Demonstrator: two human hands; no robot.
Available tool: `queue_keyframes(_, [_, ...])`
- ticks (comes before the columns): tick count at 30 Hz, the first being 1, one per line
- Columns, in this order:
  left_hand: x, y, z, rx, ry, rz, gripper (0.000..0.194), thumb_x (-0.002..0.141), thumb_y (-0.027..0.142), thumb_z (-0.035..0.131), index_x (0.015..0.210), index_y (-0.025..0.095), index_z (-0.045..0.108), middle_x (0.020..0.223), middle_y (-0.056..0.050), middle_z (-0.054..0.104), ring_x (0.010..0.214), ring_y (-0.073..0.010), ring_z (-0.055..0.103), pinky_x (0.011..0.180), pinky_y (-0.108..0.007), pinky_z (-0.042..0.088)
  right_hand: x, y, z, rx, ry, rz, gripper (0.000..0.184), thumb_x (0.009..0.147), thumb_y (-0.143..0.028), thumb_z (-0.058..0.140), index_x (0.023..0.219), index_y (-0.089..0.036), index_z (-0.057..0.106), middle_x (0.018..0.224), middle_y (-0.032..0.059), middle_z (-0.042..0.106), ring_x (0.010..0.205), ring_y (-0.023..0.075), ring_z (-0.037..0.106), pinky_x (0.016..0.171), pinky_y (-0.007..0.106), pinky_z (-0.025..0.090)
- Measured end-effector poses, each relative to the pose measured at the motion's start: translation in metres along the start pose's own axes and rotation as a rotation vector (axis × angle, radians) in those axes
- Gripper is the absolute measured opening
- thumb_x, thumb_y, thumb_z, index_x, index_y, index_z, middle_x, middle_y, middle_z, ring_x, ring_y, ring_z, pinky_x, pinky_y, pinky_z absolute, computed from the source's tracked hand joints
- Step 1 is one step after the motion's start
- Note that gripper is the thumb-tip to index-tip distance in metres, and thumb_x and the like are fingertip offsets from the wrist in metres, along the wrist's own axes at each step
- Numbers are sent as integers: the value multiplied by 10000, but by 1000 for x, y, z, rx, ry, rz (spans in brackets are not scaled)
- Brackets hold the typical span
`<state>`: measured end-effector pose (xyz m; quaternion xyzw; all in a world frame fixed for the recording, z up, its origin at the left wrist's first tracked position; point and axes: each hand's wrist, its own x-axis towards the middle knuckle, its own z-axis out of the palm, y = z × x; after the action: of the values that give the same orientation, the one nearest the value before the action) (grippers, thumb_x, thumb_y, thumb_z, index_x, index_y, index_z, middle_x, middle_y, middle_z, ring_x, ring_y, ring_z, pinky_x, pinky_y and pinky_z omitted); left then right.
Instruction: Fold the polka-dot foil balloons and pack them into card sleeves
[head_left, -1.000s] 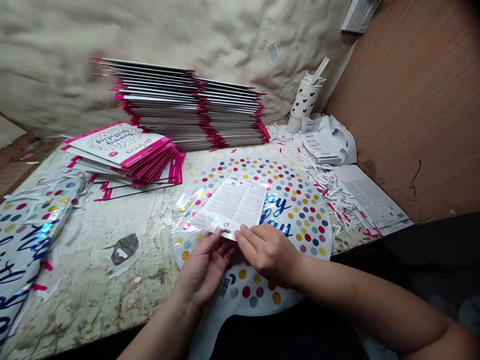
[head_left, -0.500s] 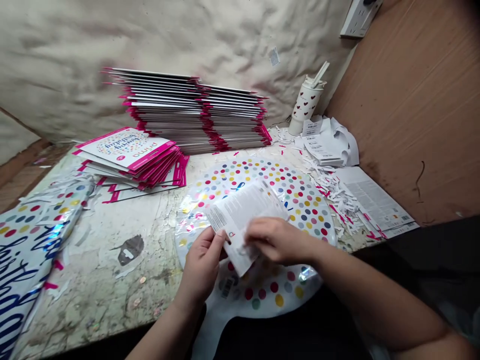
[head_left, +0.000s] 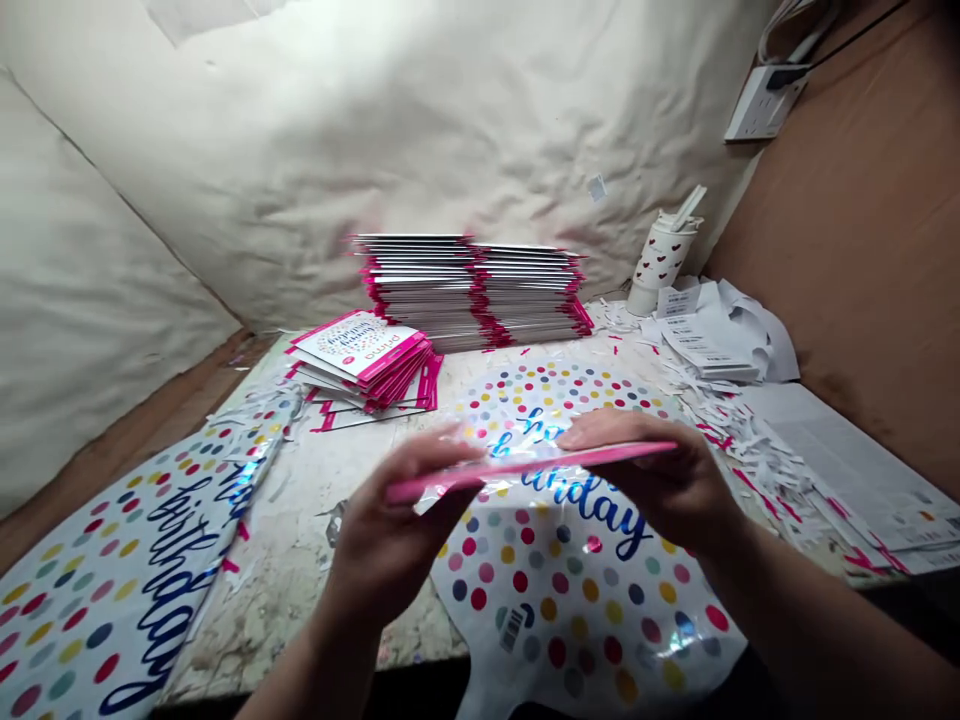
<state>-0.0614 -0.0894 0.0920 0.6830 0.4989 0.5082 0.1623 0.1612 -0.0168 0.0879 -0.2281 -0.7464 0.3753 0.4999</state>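
Holding a pink-edged card (head_left: 525,465) between left hand (head_left: 397,530) and right hand (head_left: 652,470).

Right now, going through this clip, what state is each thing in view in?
polka-dot foil balloon: lying flat, face up
pink-edged packet: held edge-on above the balloon
left hand: raised, gripping one end of the packet
right hand: raised, gripping the other end
second foil balloon: lying flat at left
tall packet stack: two neat piles
paper shreds: scattered

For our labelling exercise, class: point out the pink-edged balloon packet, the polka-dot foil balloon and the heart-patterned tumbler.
Pink-edged balloon packet (head_left: 525,465), head view, on its pink edge.
Polka-dot foil balloon (head_left: 559,610), head view, on its dotted face.
Heart-patterned tumbler (head_left: 661,258), head view, on its body.
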Motion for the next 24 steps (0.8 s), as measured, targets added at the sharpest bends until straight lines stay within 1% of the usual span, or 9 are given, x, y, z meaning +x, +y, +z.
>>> queue_keyframes(5, [20, -41, -66, 718, 294, 356, 455, 760, 120, 603, 1185, 279, 571, 1181, 30, 625, 1080, -207, 581, 972, -351, 445, -11, 27, 0, -42, 64, 133, 505, 786, -312, 643, 1252, -233, 465, 1137, 101, 605, 1037, 230, 584, 904, 440, 487])
queue_keyframes(8, [56, -94, -110, 957, 109, 93, 387, 828, 140, 452, 1191, 225, 558, 1250, 63, 569, 1176, -210, 505, 1014, -352, 392, -25, 47, -7, -169, 138, 236, 398, 821, -308, 590, 1203, -226, 510, 1060, 87, 628, 964, 211, 611, 876, 431, 504])
queue_keyframes(11, [91, -148, -128, 954, -7, -16, 328, 835, 162, 383, 1044, 147, 636, 1114, 42, 643, 1101, -245, 554, 946, -404, 426, -35, 62, -13, -277, 93, 286, 340, 829, -304, 568, 1156, -212, 554, 1065, 92, 626, 946, 209, 614, 851, 412, 518])
queue_keyframes(14, [103, -172, -104, 932, -36, -23, 394, 843, 166, 328, 1145, 80, 564, 1251, -51, 544, 1249, -393, 331, 945, -641, 242, -44, 65, -28, -419, 18, 324, 332, 840, -298, 540, 1160, -209, 555, 1129, 101, 602, 981, 212, 603, 860, 406, 512])
queue_keyframes(16, [92, -164, -68, 892, -43, 21, 448, 841, 163, 326, 1245, 26, 463, 1359, -144, 419, 1293, -448, 166, 931, -703, 127, -54, 55, -41, -504, -171, 361, 360, 823, -323, 565, 1169, -225, 552, 1164, 94, 590, 1036, 215, 585, 889, 393, 497])
queue_keyframes(18, [65, -138, -25, 795, -157, 111, 451, 828, 168, 368, 1250, 49, 471, 1340, -151, 455, 1276, -381, 320, 990, -600, 257, -72, 37, -51, -522, -504, 355, 501, 726, -392, 672, 1189, -249, 547, 1217, 88, 569, 1109, 230, 553, 912, 365, 485])
queue_keyframes(20, [25, -101, 16, 654, -381, 223, 340, 805, 201, 448, 1106, 203, 604, 1100, -19, 655, 1013, -195, 612, 885, -330, 486, -99, 20, -52, -558, -762, 287, 747, 573, -425, 779, 1247, -256, 507, 1309, 110, 504, 1195, 285, 484, 934, 386, 469])
queue_keyframes(22, [-18, -64, 49, 438, -674, 345, 305, 795, 233, 496, 1077, 245, 612, 1072, -25, 668, 915, -157, 642, 791, -252, 531, -127, 10, -46, -708, -807, 178, 784, 596, -343, 781, 1302, -240, 456, 1366, 142, 439, 1243, 331, 419, 951, 456, 441])
queue_keyframes(24, [-54, -36, 70, 300, -851, 393, 336, 747, 352, 589, 1051, 212, 611, 1061, -83, 658, 908, -217, 627, 779, -328, 539, -151, 9, -38, -846, -721, 51, 566, 757, -189, 638, 1296, -198, 464, 1311, 159, 497, 1210, 315, 463, 930, 480, 449])
